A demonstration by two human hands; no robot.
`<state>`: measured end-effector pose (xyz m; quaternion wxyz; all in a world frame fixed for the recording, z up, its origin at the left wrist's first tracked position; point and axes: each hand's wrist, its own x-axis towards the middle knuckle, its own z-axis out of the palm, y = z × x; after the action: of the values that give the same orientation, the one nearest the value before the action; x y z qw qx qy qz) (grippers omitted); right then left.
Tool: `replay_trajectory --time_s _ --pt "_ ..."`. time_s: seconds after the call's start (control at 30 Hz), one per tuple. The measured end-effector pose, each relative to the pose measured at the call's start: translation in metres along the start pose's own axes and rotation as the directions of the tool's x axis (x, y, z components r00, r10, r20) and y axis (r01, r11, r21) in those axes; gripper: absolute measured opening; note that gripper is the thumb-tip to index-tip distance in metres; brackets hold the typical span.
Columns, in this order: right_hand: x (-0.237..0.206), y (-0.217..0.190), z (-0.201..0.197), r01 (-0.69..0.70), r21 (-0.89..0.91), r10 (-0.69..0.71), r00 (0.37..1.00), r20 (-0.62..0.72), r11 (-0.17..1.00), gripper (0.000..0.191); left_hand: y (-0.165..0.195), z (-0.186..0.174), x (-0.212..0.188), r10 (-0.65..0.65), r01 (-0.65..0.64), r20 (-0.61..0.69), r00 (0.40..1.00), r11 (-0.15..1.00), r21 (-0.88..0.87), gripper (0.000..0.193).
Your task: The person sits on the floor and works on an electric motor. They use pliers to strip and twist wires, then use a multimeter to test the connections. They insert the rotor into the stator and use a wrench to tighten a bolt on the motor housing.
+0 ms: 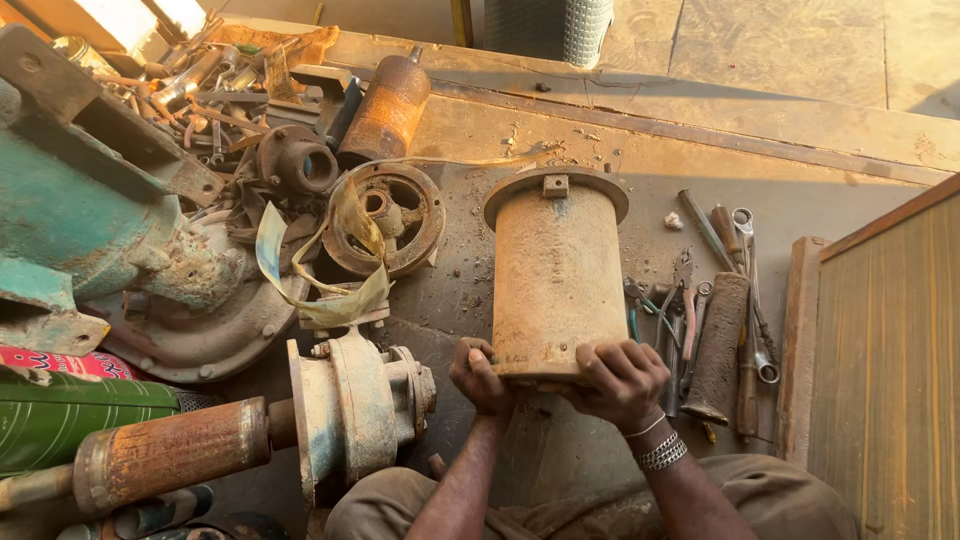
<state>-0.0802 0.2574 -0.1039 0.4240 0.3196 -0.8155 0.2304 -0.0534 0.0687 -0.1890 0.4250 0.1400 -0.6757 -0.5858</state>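
1. While you sit on the ground, your left hand (482,378) and right hand (622,380) both grip the near end of the rusty cylinder (555,275), fingers curled tight around its rim.
2. The cylinder lies on the dusty concrete floor (760,215) straight ahead of your knees, its flanged end pointing away from you.
3. Just right of the cylinder lies a row of tools (740,300): wrenches, pliers and a dark tube.
4. To the left sit a pump body (355,405), a rusty wheel (385,215) with yellowish tape (345,290) draped over it, and a green machine (75,215).
5. A wooden board (890,360) stands at far right.
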Motion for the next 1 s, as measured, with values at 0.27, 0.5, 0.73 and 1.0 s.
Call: replay_trajectory --time_s 0.27,0.5,0.73,1.0 --pt "-0.015 0.001 0.002 -0.008 0.018 0.008 0.999 -0.033 1.000 0.056 0.012 0.001 -0.010 -0.011 0.008 -0.068 0.998 0.999 -0.039 0.040" --pt "-0.016 0.043 0.033 0.065 0.080 -0.056 0.993 -0.106 0.995 0.057 0.006 0.032 -0.005 0.064 -0.059 -0.188 0.980 0.998 0.032 0.044" --pt "0.036 0.095 0.115 0.133 0.044 -0.128 0.987 -0.092 0.990 0.052 -0.029 0.073 0.076 0.227 -0.194 -0.187 0.956 0.965 0.178 0.049" --pt "0.092 0.151 0.221 0.052 -0.104 -0.051 0.999 0.014 0.993 0.031 -0.082 0.107 0.201 0.403 -0.357 -0.006 0.915 0.816 0.455 0.044"
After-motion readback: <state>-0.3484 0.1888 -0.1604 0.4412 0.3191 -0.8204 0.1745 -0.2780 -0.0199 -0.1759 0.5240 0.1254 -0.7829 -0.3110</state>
